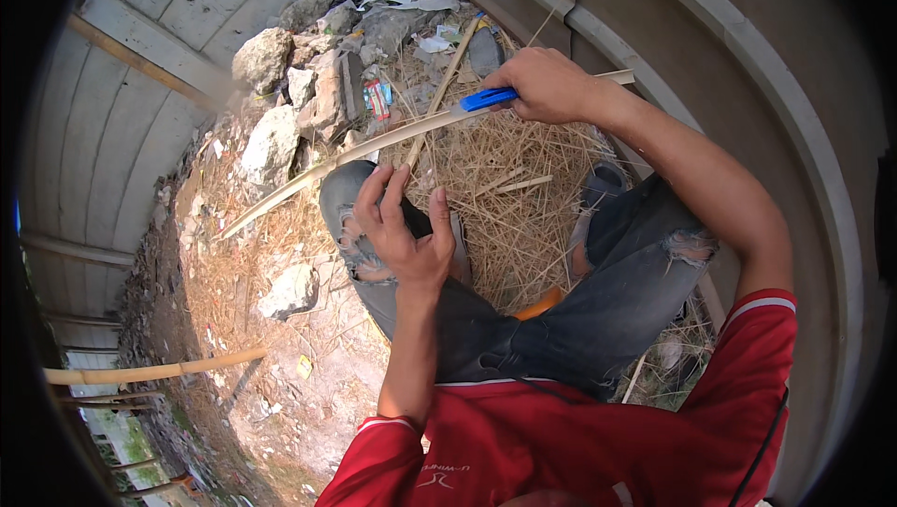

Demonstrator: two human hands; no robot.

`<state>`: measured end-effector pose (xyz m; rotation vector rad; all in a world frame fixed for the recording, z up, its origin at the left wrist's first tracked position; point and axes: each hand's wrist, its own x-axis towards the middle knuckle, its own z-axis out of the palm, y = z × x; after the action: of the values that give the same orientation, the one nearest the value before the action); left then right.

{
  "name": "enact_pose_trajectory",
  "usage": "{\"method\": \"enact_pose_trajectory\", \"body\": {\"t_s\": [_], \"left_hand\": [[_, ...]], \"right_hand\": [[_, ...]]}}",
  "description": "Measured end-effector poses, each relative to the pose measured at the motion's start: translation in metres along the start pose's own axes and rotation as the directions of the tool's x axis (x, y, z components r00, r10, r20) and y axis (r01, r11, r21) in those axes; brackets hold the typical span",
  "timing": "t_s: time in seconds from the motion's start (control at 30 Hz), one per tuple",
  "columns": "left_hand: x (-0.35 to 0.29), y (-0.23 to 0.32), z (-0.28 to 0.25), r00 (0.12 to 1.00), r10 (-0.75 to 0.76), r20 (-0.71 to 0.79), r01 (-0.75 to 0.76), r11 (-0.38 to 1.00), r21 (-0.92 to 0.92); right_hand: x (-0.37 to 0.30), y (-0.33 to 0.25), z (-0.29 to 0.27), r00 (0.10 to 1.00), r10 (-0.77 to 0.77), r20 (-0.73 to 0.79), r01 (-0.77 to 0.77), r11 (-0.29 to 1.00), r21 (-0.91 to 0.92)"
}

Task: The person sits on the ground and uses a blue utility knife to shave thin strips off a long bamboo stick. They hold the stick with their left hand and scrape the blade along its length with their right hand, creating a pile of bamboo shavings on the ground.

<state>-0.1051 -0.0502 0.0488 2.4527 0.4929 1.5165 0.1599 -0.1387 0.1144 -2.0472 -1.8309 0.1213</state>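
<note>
A long, pale bamboo strip [313, 175] lies slantwise across my front, passing over my left knee, its far right end showing beyond my right wrist. My right hand [551, 86] is closed around a blue utility knife [490, 99], whose blade end meets the strip. Whether those fingers also pinch the strip is hidden. Just below the strip, my left hand [406, 238] hovers by my left knee with its fingers spread and nothing in it. Another narrow bamboo strip [455, 66] slants behind the first one.
Thin bamboo shavings [514, 161] cover the ground between my feet. Rocks [272, 144] and litter are heaped beyond my left knee. A curved wall [785, 124] rises close on my right. A bamboo pole [159, 371] juts in from the left, and something orange [538, 304] lies under my legs.
</note>
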Motion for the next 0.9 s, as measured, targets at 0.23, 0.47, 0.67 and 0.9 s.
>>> {"method": "enact_pose_trajectory", "body": {"t_s": [0.23,0.47,0.67,0.9], "left_hand": [[0.017,-0.007,-0.028,0.997,-0.024,0.073,0.003,0.962,0.273],[0.001,-0.004,-0.035,0.965,-0.114,0.236,0.047,0.961,0.272],[-0.044,-0.023,-0.021,0.799,-0.324,0.506,0.340,0.938,0.065],[-0.037,-0.024,-0.010,0.482,-0.523,0.703,0.866,0.405,-0.293]], "right_hand": [[0.001,0.013,-0.018,0.989,-0.102,-0.106,0.102,0.995,0.002],[-0.005,0.019,-0.017,0.994,-0.105,0.027,0.108,0.987,-0.120],[-0.001,0.013,-0.006,0.979,-0.184,-0.084,0.167,0.971,-0.171],[-0.001,-0.026,-0.017,0.918,0.121,-0.377,-0.164,0.983,-0.086]]}}
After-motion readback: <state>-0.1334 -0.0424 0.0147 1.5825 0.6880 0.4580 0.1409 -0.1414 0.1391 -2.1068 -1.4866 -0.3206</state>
